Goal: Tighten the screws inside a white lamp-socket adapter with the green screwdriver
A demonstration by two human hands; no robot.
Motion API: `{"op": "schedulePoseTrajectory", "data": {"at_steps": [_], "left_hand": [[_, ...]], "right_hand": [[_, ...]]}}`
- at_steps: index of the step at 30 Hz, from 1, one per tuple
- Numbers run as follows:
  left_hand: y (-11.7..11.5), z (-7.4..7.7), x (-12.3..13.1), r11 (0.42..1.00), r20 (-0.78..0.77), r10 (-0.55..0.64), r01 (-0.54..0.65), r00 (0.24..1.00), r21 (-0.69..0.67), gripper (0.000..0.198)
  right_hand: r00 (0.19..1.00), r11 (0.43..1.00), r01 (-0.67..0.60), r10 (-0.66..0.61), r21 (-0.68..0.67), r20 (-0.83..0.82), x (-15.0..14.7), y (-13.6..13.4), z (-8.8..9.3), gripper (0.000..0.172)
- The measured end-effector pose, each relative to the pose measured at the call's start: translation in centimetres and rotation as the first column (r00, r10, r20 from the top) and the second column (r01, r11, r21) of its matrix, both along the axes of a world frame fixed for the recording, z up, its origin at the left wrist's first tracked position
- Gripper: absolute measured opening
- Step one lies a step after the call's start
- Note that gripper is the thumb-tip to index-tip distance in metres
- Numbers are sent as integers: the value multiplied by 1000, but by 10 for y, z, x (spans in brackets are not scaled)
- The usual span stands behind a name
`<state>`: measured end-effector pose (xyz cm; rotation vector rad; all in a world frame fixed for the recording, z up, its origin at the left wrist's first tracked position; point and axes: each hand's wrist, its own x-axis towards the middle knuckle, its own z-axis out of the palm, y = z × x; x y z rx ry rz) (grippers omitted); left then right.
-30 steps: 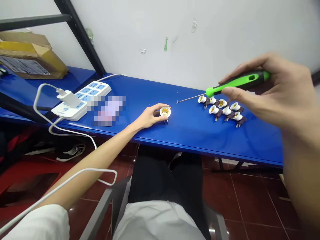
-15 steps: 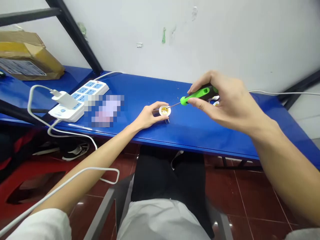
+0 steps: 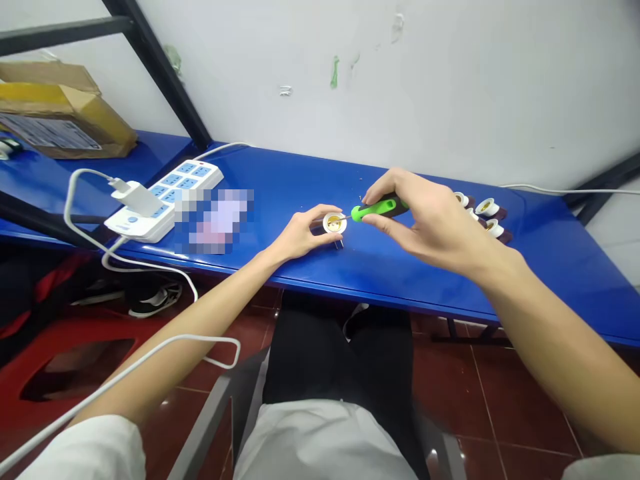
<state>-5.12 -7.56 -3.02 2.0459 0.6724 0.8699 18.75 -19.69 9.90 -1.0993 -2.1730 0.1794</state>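
Observation:
My left hand (image 3: 301,233) grips a white lamp holder (image 3: 335,223) with a brass centre, its two metal pins pointing down toward the blue table top. My right hand (image 3: 430,223) holds a green-and-black screwdriver (image 3: 379,209) by the handle. Its thin shaft (image 3: 345,216) reaches the brass inside of the holder. Beyond my right hand lie several more white lamp holders (image 3: 487,212) with dark bases, partly hidden behind the fingers.
At the left of the blue table stand a white power strip (image 3: 165,202) with a plugged-in white charger (image 3: 135,198) and a pixelated patch (image 3: 215,222). A cardboard box (image 3: 60,113) sits behind them. White cables run over the table edge.
My right hand has moved left with the screwdriver, from above the group of lamp holders to the holder in my left hand. The shaft now reaches into that holder.

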Motion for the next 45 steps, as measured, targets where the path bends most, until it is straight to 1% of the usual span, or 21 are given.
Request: {"op": "schedulePoseTrajectory", "data": {"at_steps": [4,10,17,24,32,35,39,45], "left_hand": [[0,-1,0,1000,2,-10,10,1000,1,61],[1,-3,-1,999,-1,-9,9,1000,43,58],[0,0,-1,1000,-18,4,-4,1000,23,59],[0,0,-2,1000,-25,14,-14,1000,6,62],[0,1,-2,1000,-23,-7,7,1000,-3,65],[1,-1,-3,1000,-11,-10,11,1000,4,64],[2,-3,-3,1000,-12,-1,1,1000,-3,65],[2,-2,-3,1000,-18,5,-5,1000,-3,66]], "right_hand": [[1000,1000,-4,4,3,13,0,-1,1,12],[1000,999,3,-2,-35,17,0,-2,3,16],[1000,999,0,0,-49,10,-1,-2,2,13],[996,1000,10,-7,-29,87,-6,-3,6,10],[978,999,26,-20,-27,208,-17,-3,13,8],[980,1000,18,-14,-16,200,-18,-1,15,8],[985,999,17,-10,-37,173,-17,1,16,8],[985,999,22,-14,-49,173,-17,0,16,9]]}}
